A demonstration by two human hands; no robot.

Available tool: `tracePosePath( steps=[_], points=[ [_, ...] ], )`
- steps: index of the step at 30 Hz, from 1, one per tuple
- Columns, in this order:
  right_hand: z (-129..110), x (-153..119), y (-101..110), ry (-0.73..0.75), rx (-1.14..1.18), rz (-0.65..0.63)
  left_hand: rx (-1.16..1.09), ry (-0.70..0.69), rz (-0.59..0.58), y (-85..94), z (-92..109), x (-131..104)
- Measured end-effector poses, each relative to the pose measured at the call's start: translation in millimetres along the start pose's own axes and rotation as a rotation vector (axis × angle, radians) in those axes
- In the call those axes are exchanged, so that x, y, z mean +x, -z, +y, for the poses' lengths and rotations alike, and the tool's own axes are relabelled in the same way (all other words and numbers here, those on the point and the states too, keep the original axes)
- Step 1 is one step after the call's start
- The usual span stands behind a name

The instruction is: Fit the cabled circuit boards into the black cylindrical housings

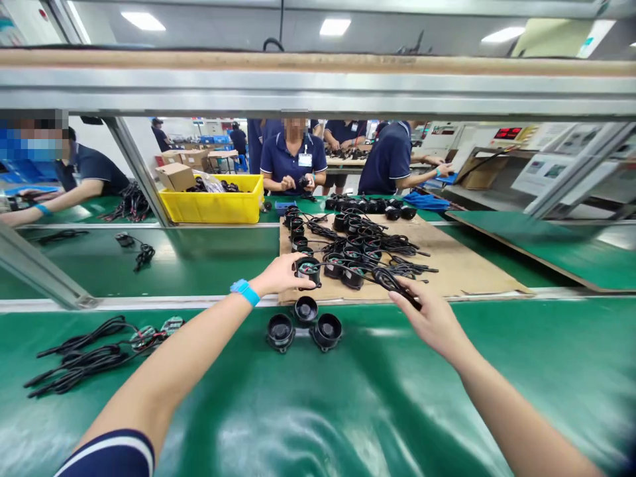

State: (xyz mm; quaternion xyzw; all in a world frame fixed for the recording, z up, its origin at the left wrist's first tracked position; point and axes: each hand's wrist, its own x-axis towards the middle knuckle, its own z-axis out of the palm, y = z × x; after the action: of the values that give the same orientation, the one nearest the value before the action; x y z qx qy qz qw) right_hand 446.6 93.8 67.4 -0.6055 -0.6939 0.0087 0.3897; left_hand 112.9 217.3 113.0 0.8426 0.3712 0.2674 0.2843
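My left hand [284, 273] grips a round black housing [309, 273] with a green circuit board and wires inside, over the near edge of a brown cardboard sheet [472, 271]. In my right hand [427, 315] is a bundled black cable [392, 281], fingers closed around it at the sheet's front edge. Several similar wired housings [352, 275] with coiled cables stand on the cardboard just beyond my hands. Nearer to me, three black housings [328, 330] with open tops sit together on the green mat [377, 411].
Circuit boards [144, 338] with black cables [79, 361] lie at the left. A yellow bin [213, 207] stands behind, beside a metal frame post [142, 172]. A shelf beam [318, 93] crosses overhead. Co-workers [293, 159] work across the bench and at the left.
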Motion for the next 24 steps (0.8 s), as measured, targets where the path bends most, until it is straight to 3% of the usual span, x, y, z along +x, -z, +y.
tracePosePath(
  steps=[5,9,13,16,19,24],
  points=[
    [34.2,65.9,-1.4,0.072,-0.127,-0.025,0.059,-0.005,-0.090,-28.5,-39.5,49.4],
    [52.8,97.0,-10.2,0.062,-0.199,-0.007,0.091,-0.045,-0.096,-42.0,-49.0,63.2],
    [58.5,103.2,-27.9,-0.003,-0.187,0.062,0.124,-0.066,-0.044,-46.9,-50.4,63.8],
    [44.8,81.5,-39.5,-0.035,-0.113,0.138,0.139,-0.070,-0.005,-46.8,-51.6,54.7],
    [17.8,35.9,-51.6,-0.057,0.001,0.168,0.111,-0.079,0.038,-39.7,-48.1,36.8],
    [-24.9,-46.0,-76.8,-0.088,0.188,0.031,0.034,-0.048,0.187,-16.3,-24.1,-24.4]
  ],
)
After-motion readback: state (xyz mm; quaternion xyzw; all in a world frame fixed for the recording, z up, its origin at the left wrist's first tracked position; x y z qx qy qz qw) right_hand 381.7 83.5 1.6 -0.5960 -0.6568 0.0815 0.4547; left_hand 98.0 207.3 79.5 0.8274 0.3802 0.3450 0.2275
